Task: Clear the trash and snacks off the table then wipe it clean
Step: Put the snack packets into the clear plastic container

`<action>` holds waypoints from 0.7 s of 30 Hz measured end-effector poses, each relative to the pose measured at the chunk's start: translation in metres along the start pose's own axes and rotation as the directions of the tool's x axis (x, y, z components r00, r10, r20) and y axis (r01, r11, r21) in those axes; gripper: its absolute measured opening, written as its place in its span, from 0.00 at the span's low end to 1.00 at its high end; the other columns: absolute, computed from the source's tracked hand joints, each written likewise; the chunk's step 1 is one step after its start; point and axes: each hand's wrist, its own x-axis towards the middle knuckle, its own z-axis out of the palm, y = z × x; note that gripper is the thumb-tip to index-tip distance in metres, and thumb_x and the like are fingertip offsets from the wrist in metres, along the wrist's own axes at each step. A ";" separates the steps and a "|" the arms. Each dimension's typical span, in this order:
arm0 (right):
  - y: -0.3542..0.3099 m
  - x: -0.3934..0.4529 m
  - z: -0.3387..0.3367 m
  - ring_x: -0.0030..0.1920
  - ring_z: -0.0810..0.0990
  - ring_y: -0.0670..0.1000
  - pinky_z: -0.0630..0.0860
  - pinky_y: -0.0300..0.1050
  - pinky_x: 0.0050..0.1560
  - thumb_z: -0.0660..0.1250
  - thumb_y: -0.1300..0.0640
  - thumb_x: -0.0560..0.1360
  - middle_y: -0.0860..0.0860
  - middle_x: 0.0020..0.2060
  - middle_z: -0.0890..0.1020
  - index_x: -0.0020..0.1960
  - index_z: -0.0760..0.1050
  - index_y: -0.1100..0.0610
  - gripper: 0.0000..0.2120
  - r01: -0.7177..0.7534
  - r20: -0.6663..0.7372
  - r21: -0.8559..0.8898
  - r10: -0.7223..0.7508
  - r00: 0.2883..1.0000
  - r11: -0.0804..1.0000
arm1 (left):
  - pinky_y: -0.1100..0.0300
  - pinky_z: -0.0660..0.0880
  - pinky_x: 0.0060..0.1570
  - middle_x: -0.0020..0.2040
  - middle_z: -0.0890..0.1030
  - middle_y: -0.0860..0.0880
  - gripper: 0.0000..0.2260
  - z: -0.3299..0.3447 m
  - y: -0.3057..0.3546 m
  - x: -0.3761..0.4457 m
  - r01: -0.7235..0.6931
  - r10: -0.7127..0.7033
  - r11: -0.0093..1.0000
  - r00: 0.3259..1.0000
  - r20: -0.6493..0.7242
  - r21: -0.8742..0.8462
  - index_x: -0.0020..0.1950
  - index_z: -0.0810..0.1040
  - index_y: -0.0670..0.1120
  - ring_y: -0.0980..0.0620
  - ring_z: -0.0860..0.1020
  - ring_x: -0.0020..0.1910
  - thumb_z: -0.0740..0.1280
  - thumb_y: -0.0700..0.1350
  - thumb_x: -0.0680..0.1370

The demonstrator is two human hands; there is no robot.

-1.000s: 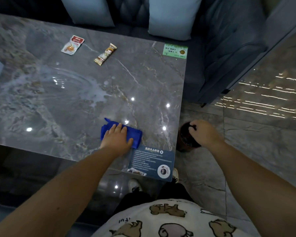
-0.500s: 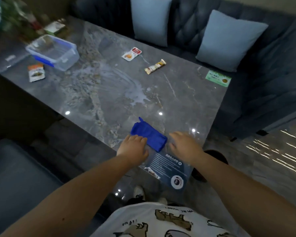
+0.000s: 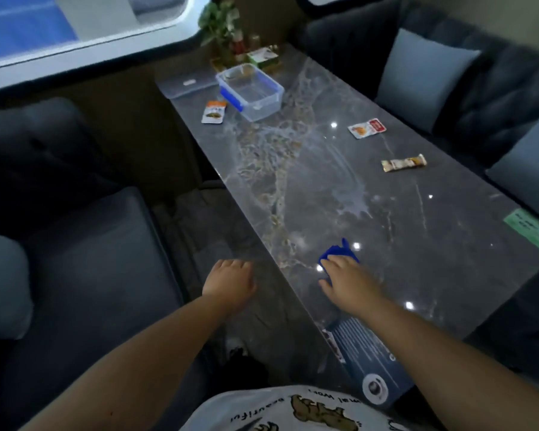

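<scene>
A blue cloth (image 3: 336, 252) lies near the front of the grey marble table (image 3: 417, 244). My right hand (image 3: 346, 279) rests on top of it with the fingers laid forward. My left hand (image 3: 231, 281) hovers off the table's left edge, loosely curled and holding nothing. A white spill (image 3: 353, 202) spreads across the middle of the table. Farther back lie a snack bar (image 3: 403, 163), a red-and-white packet (image 3: 367, 128) and an orange-topped packet (image 3: 213, 112).
A clear plastic box (image 3: 250, 91) with blue clips stands at the far end beside its lid (image 3: 187, 84), a plant (image 3: 220, 23) and small boxes. A green card (image 3: 532, 230) and a blue placard (image 3: 366, 346) lie on the table. Dark sofas with pillows flank both sides.
My left hand left the cloth and moved off the table's left edge. My right hand came from the dark bin on the floor onto the cloth. The view swung left and up.
</scene>
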 end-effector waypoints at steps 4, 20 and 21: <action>-0.025 0.049 0.005 0.67 0.70 0.56 0.68 0.51 0.65 0.59 0.46 0.75 0.53 0.67 0.73 0.68 0.69 0.54 0.24 0.045 0.032 -0.013 -0.044 0.998 0.999 | 0.50 0.66 0.62 0.59 0.78 0.46 0.17 0.000 -0.047 0.007 0.076 -0.076 0.997 0.997 -0.016 -0.032 0.60 0.74 0.48 0.44 0.75 0.59 0.55 0.54 0.76; -0.126 0.240 -0.014 0.67 0.68 0.60 0.66 0.52 0.68 0.62 0.49 0.76 0.58 0.68 0.72 0.69 0.68 0.60 0.24 0.075 0.054 -0.033 -0.073 0.996 0.997 | 0.48 0.61 0.69 0.67 0.74 0.46 0.21 -0.045 -0.243 0.050 0.136 -0.139 0.990 0.987 0.079 0.043 0.68 0.69 0.47 0.45 0.71 0.65 0.52 0.55 0.80; -0.128 0.249 -0.014 0.67 0.68 0.60 0.66 0.52 0.68 0.61 0.49 0.77 0.58 0.68 0.72 0.69 0.67 0.60 0.25 0.085 0.062 -0.032 -0.083 0.995 0.996 | 0.48 0.61 0.69 0.67 0.73 0.46 0.21 -0.049 -0.250 0.054 0.141 -0.144 0.989 0.987 0.074 0.044 0.69 0.69 0.47 0.45 0.71 0.66 0.52 0.55 0.80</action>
